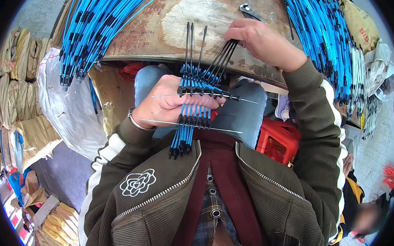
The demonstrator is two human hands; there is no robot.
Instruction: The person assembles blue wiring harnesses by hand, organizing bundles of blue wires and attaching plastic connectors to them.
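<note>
My left hand point(167, 101) is wrapped round a flat row of thin blue rods point(186, 134) with black fittings. Two thin metal wires, an upper one point(248, 101) and a lower one point(226, 130), cross the row through or along the black fittings; which of the two I cannot tell. Beyond the table's front edge, my right hand point(252, 35) pinches the tips of several black rod ends point(222, 59), which lean to the right. A few other black ends point(201, 47) of the same bunch stand free, pointing away from me.
The worn wooden table point(145, 34) holds pliers point(250, 12) near its far right. Bundles of blue rods point(92, 28) lie at the left, with more blue rods point(321, 32) at the right. A red plastic stool point(278, 139) stands below. Another person point(364, 216) is at the lower right.
</note>
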